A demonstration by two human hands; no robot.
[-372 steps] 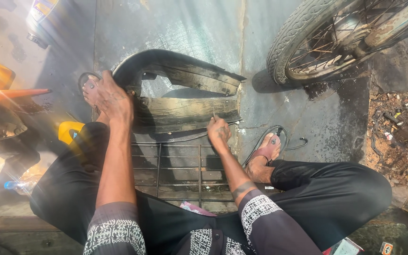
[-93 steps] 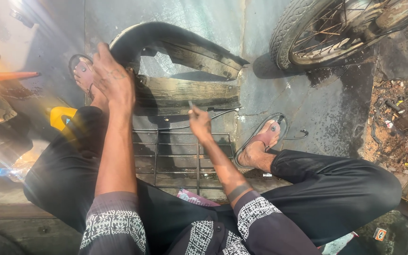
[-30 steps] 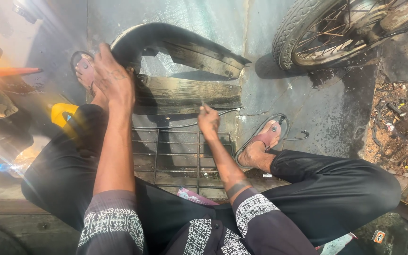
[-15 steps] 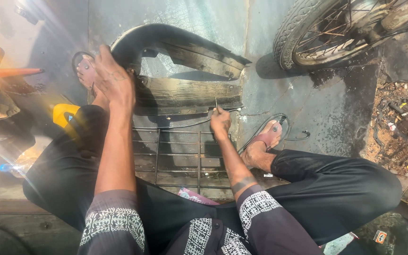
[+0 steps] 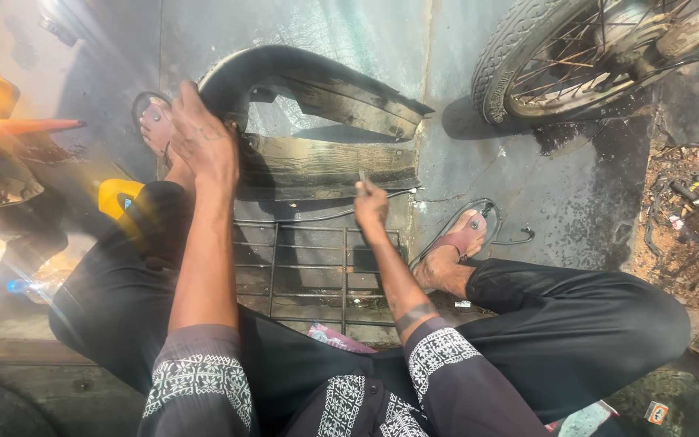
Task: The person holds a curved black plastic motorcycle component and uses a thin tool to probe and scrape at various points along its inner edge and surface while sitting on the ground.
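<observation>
A black plastic motorcycle mudguard point(image 5: 317, 89) lies on the wet concrete in front of me, its inner side up. My left hand point(image 5: 200, 137) rests flat on its left end, pressing it down, beside my left sandalled foot point(image 5: 155, 125). My right hand point(image 5: 371, 202) is closed around a small thin tool point(image 5: 362, 176), held at the lower edge of the mudguard's flat panel point(image 5: 325, 166). A thin dark wire point(image 5: 341, 214) runs along the ground just under that hand.
A metal drain grate point(image 5: 309, 267) lies between my legs. A spoked motorcycle wheel point(image 5: 576, 57) stands at the top right. My right foot point(image 5: 455, 243) is in a sandal. Debris point(image 5: 689, 218) litters the right edge. A yellow object point(image 5: 119, 198) sits by my left knee.
My right hand has shifted a little along the mudguard's lower edge with the tool, back and forth. My left hand has stayed pressed on the left end.
</observation>
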